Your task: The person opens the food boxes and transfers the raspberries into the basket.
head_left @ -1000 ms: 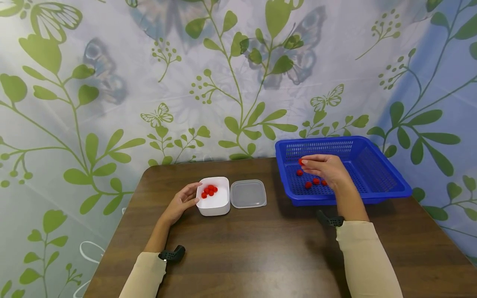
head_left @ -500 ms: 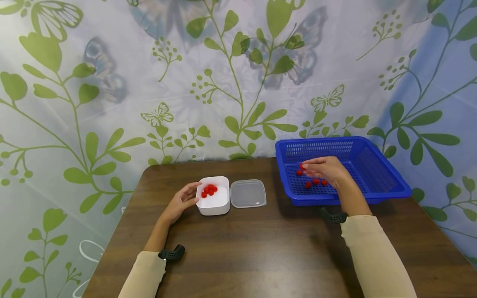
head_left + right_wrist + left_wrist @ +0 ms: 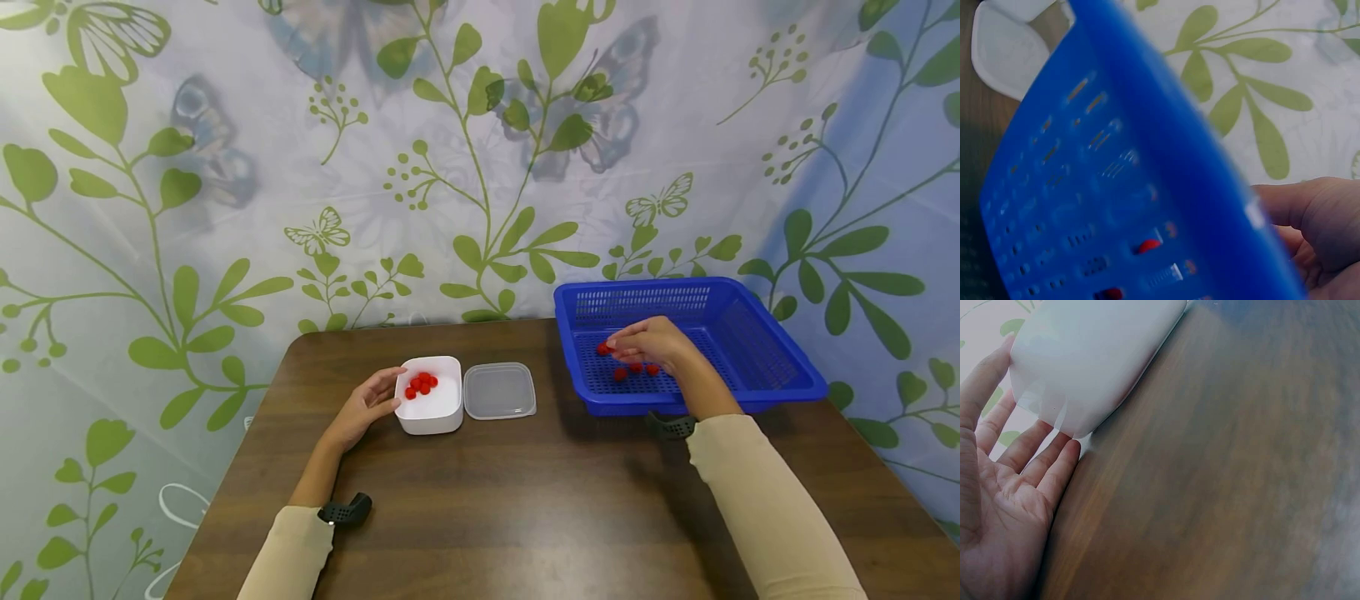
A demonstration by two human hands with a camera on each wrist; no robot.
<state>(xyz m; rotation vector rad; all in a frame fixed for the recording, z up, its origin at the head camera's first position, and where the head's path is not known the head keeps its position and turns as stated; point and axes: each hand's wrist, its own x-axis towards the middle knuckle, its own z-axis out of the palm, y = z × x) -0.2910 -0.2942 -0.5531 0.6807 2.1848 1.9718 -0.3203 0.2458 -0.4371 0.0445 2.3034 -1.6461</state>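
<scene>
Against the left side of a white square container my left hand rests, its extended fingertips touching the wall. Several small red balls lie inside this container. In the left wrist view those fingers lie along the container's pale side. My right hand is over the left part of a blue plastic basket, pinching a small red ball, mostly hidden by the fingertips. Other red balls lie on the basket floor. The basket wall partly covers the right hand in the right wrist view.
A translucent lid lies flat between the white container and the basket. Everything stands on a brown wooden table. Behind it hangs a cloth with green leaves and butterflies. Each wrist wears a dark band.
My right hand has lowered toward the basket floor with the red ball, coming close to another ball there. The left hand and the white container have stayed in place.
</scene>
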